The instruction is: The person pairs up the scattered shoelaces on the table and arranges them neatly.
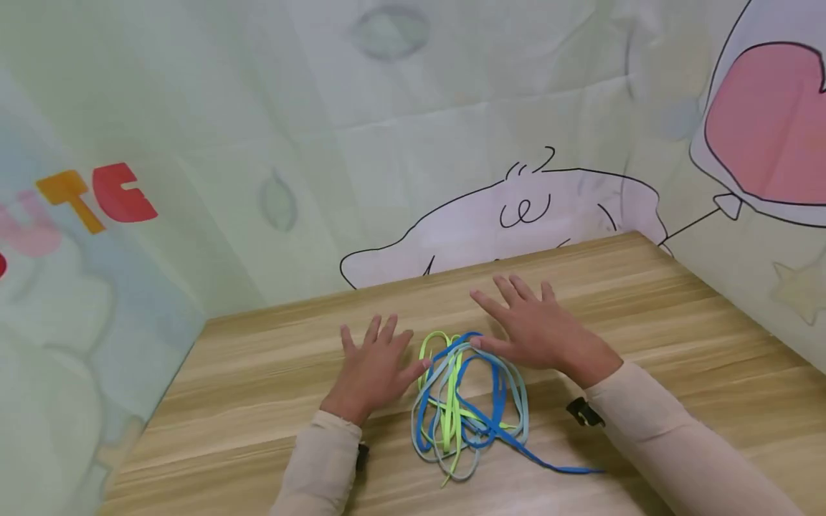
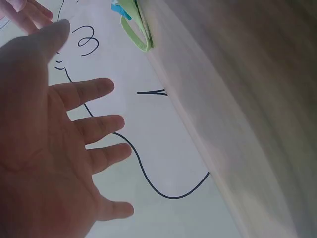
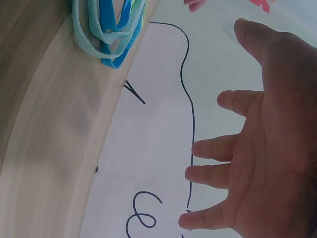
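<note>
A loose tangle of flat laces lies on the wooden table: a lime green lace (image 1: 448, 423), a dark blue lace (image 1: 499, 393) and a pale blue lace (image 1: 524, 401). One dark blue end trails off to the right. To the left of the pile, my left hand (image 1: 374, 373) is spread, its thumb overlapping the pile's edge in the head view. My right hand (image 1: 538, 330) is at the pile's upper right, fingers spread, thumb over the top of the loops. Both wrist views show bare palms with straight fingers, holding nothing.
The wooden table (image 1: 258, 387) ends at a printed cloth backdrop (image 1: 310, 179) behind and at both sides. A cartoon outline and a heart balloon (image 1: 768, 122) are drawn on it. Dark straps (image 1: 584, 412) show at the wrists.
</note>
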`<state>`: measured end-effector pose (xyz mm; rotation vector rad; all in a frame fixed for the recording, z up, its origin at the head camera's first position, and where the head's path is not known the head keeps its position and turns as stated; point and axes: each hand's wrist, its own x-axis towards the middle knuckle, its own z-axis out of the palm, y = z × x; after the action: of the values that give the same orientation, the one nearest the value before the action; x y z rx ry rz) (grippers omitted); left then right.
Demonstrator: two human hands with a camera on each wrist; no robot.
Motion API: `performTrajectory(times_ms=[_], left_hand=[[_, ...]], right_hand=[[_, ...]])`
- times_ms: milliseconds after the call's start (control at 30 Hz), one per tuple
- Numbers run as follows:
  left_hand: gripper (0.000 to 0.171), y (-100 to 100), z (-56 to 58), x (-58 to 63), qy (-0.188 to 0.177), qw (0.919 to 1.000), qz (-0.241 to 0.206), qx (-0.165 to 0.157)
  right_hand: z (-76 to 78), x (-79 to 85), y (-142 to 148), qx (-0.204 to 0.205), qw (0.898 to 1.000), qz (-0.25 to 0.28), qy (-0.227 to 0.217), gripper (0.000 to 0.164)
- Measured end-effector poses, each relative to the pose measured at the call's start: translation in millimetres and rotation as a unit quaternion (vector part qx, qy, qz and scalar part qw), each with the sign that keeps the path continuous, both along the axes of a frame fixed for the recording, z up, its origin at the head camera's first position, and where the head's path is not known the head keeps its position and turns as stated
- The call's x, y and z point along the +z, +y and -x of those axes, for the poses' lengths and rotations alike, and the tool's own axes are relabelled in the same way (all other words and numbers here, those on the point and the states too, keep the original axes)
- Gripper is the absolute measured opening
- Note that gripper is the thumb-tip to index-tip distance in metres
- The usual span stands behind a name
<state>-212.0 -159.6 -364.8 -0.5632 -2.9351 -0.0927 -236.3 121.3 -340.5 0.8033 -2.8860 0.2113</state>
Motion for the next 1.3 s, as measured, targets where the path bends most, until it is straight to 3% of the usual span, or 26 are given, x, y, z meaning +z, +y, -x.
performTrajectory(times_ms=[267,533,767,1000,1300], left_hand=[[0.059,5,0.8,-2.2,-0.007,0.9999,0.001,-0.015],[0.052,10,-3.6,-6.2,-0.016,0.9998,0.0,-0.008],[0.046,14,-2.5,-5.1,-0.015,0.9996,0.002,-0.025],[0.042,18,-4.4,-2.1,-0.033,0.9987,-0.006,-0.039],[0.038,19,-7.3,1.3,0.01,0.9958,-0.012,-0.091]], right_hand=[[-1.6,-1.3,-4,0.011,1.0,0.004,-0.001,0.077],[-4.0,-2.3,-4,0.029,1.0,0.002,-0.005,0.074],[-6.1,-4.3,-6,0.039,0.999,0.016,-0.025,0.069],[-9.3,-5.9,-10,0.05,0.998,-0.01,-0.047,0.059],[-11.8,-6.0,-14,0.075,0.996,-0.008,-0.046,0.049]])
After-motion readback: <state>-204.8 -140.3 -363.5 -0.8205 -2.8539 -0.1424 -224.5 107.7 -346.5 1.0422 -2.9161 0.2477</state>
